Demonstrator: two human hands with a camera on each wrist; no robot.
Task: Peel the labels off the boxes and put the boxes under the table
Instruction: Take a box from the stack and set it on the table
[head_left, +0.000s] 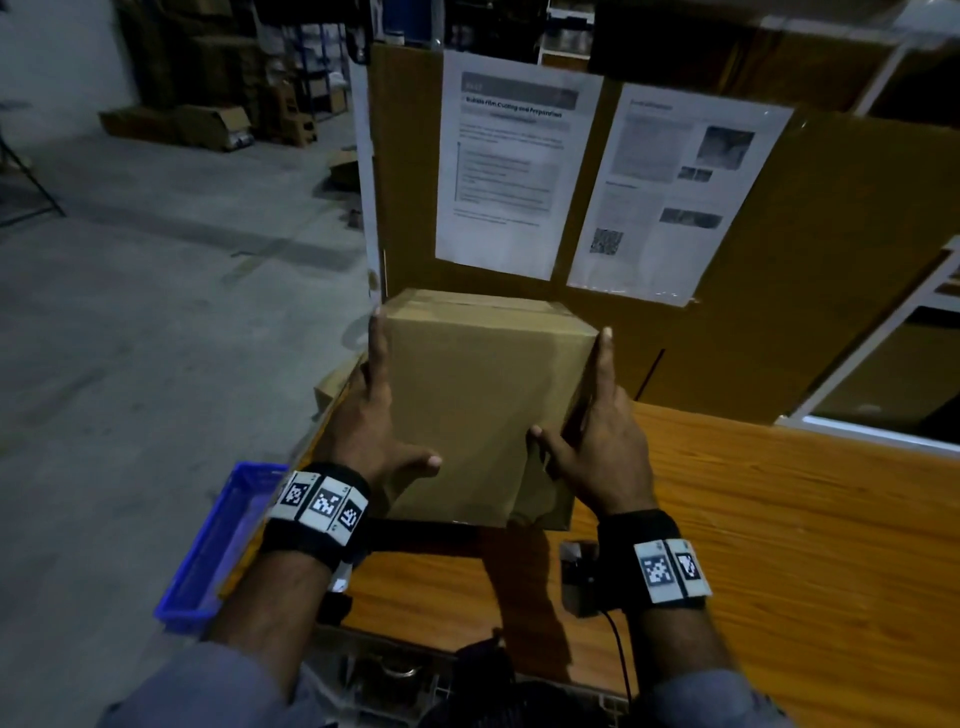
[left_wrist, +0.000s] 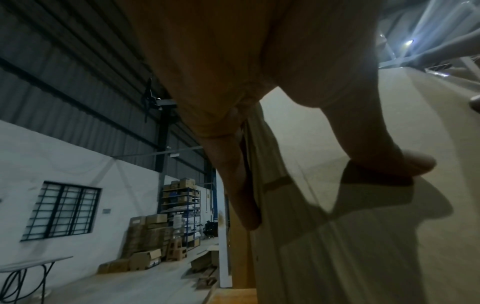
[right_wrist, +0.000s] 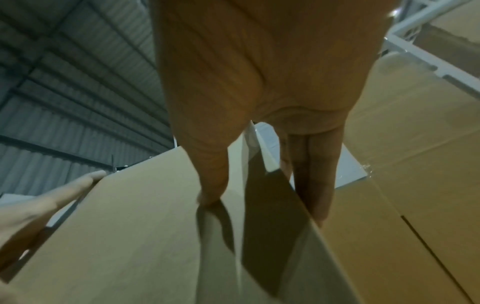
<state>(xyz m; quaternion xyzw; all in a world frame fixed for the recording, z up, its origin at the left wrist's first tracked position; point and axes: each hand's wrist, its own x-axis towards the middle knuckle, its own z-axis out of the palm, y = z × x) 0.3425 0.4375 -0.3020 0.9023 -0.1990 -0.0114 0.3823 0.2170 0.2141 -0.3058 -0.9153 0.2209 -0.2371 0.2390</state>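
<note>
A plain brown cardboard box (head_left: 478, 395) stands above the left end of the wooden table (head_left: 779, 519), its taped seam on top. My left hand (head_left: 374, 415) presses flat on its left side, fingers (left_wrist: 241, 185) straight along the edge and thumb on the near face. On the opposite side my right hand (head_left: 597, 441) presses the same way, with straight fingers (right_wrist: 311, 185) on the box (right_wrist: 142, 226). No label shows on the faces I can see.
A tall cardboard partition (head_left: 831, 260) with two printed sheets (head_left: 509, 166) rises right behind the box. A blue plastic bin (head_left: 218, 545) sits at the table's left edge. Concrete floor (head_left: 156, 312) spreads left, with stacked cartons (head_left: 218, 124) far back.
</note>
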